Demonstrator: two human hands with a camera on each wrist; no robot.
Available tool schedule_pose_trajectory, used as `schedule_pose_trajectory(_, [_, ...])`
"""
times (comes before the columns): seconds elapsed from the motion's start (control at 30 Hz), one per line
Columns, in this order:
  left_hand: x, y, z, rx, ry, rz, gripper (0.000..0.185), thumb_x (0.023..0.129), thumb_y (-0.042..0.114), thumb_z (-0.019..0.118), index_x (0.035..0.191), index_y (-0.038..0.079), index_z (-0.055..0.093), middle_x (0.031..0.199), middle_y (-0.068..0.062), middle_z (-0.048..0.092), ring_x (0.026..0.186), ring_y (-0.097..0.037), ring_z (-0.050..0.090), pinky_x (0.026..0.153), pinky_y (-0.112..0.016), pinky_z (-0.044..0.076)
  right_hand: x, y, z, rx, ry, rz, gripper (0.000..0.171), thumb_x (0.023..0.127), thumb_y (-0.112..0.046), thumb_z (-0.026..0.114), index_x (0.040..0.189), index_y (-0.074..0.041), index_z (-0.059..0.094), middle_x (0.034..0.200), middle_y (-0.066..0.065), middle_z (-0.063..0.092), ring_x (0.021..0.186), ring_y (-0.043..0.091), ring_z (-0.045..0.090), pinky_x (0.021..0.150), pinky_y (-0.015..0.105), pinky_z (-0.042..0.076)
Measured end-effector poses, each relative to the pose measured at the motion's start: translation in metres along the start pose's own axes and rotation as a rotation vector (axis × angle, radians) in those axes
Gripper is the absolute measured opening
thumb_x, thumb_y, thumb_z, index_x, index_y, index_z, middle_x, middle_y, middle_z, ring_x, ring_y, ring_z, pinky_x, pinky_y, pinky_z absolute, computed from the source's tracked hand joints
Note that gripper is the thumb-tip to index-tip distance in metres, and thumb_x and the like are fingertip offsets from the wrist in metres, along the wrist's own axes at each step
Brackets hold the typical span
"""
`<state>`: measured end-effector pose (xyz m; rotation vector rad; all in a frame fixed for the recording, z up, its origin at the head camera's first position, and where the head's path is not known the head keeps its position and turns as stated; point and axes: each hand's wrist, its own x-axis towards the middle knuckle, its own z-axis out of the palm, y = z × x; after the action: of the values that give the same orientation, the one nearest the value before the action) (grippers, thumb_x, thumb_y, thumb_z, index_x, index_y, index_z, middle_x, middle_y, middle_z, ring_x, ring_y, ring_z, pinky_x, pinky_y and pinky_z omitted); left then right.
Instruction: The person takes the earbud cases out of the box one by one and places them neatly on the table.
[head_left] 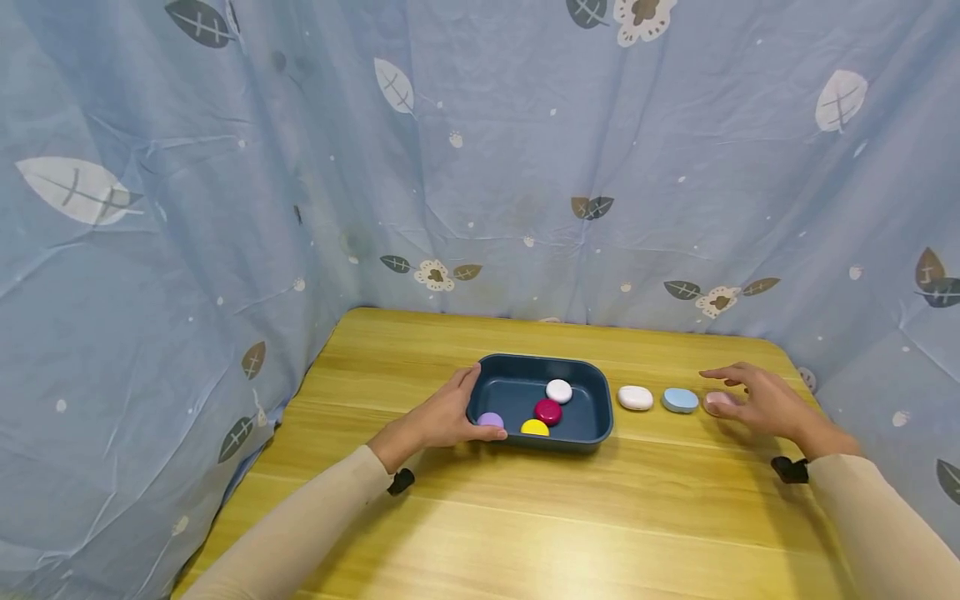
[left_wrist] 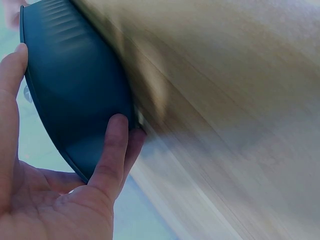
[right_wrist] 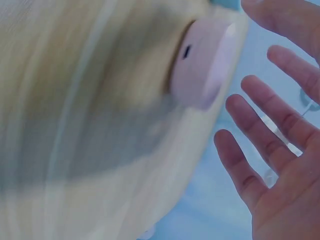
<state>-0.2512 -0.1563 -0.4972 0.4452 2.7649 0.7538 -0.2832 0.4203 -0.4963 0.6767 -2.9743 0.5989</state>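
At the right of the head frame, the right hand (head_left: 765, 404) hovers with fingers spread over the pale pink, smooth oval case (head_left: 720, 401); it looks light, hard, slippery, best pinched at its long sides. The left hand (head_left: 450, 417) grips the dark blue plastic tray (head_left: 592, 400).

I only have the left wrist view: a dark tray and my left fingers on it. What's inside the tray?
Observer: Four pebbles lie in the tray: white, magenta, yellow, purple.
Operator: Anything outside it?
Observer: Three in a row to its right: white, blue, pink.
Operator: Where's my right hand?
Observer: The right hand is at the pink pebble, fingers spread, not gripping it.
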Motion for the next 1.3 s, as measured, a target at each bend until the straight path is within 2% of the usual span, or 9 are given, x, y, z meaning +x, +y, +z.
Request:
schedule_pose_trajectory(0.23, [0.0, 0.0, 0.0, 0.007, 0.0, 0.007, 0.142, 0.088, 0.079, 0.091, 0.188, 0.008, 0.018, 0.194, -0.02, 0.025, 0.173, -0.042, 0.044, 0.139, -0.061, 0.044, 0.014, -0.033, -0.008, -0.012, 0.009, -0.02, 0.058, 0.107, -0.03, 0.088, 0.159, -0.01, 0.071, 0.154, 0.033, 0.068, 0.129, 0.054, 0.074, 0.091, 0.069, 0.066])
schedule_pose_trajectory(0.33, [0.001, 0.0, 0.0, 0.009, -0.001, -0.001, 0.143, 0.088, 0.08, 0.091, 0.188, 0.009, 0.018, 0.194, -0.02, 0.026, 0.173, -0.042, 0.044, 0.139, -0.061, 0.044, 0.023, -0.051, -0.009, -0.029, 0.012, -0.031, 0.059, 0.107, -0.034, 0.088, 0.159, -0.013, 0.072, 0.155, 0.03, 0.068, 0.131, 0.052, 0.073, 0.095, 0.07, 0.065])
schedule_pose_trajectory(0.6, [0.0, 0.002, -0.001, -0.004, 0.003, 0.005, 0.142, 0.088, 0.079, 0.091, 0.188, 0.008, 0.019, 0.194, -0.02, 0.025, 0.173, -0.043, 0.044, 0.139, -0.061, 0.044, 0.046, -0.096, -0.012, -0.059, 0.008, -0.138, 0.059, 0.106, -0.031, 0.09, 0.16, -0.018, 0.072, 0.158, 0.021, 0.069, 0.137, 0.05, 0.072, 0.105, 0.072, 0.062])
schedule_pose_trajectory(0.73, [-0.001, 0.002, -0.001, -0.006, 0.004, 0.004, 0.142, 0.088, 0.079, 0.091, 0.188, 0.008, 0.019, 0.193, -0.02, 0.026, 0.173, -0.043, 0.044, 0.139, -0.061, 0.044, 0.061, -0.119, -0.008, -0.064, -0.018, -0.18, 0.06, 0.104, -0.03, 0.092, 0.161, -0.022, 0.072, 0.158, 0.014, 0.071, 0.139, 0.044, 0.073, 0.11, 0.069, 0.062])
schedule_pose_trajectory(0.93, [-0.001, 0.0, 0.002, -0.008, 0.001, -0.005, 0.142, 0.087, 0.08, 0.091, 0.188, 0.009, 0.019, 0.193, -0.02, 0.026, 0.173, -0.043, 0.044, 0.139, -0.061, 0.044, 0.085, -0.151, 0.001, -0.081, -0.067, -0.301, 0.058, 0.103, -0.029, 0.093, 0.157, -0.023, 0.074, 0.153, 0.008, 0.073, 0.135, 0.037, 0.075, 0.109, 0.064, 0.065])
schedule_pose_trajectory(1.13, [0.0, -0.001, 0.003, -0.019, 0.002, -0.004, 0.142, 0.087, 0.08, 0.091, 0.188, 0.009, 0.019, 0.193, -0.021, 0.026, 0.172, -0.043, 0.045, 0.139, -0.062, 0.044, 0.106, -0.181, 0.01, -0.099, -0.157, -0.371, 0.059, 0.103, -0.038, 0.092, 0.158, -0.026, 0.074, 0.154, 0.004, 0.072, 0.138, 0.031, 0.073, 0.115, 0.058, 0.065])
schedule_pose_trajectory(1.3, [0.0, 0.001, 0.001, -0.011, 0.008, 0.004, 0.141, 0.088, 0.079, 0.091, 0.188, 0.008, 0.02, 0.192, -0.021, 0.028, 0.171, -0.043, 0.046, 0.139, -0.062, 0.045, 0.122, -0.201, 0.02, -0.121, -0.243, -0.423, 0.061, 0.104, -0.04, 0.09, 0.161, -0.03, 0.072, 0.157, 0.005, 0.069, 0.139, 0.03, 0.072, 0.115, 0.056, 0.065])
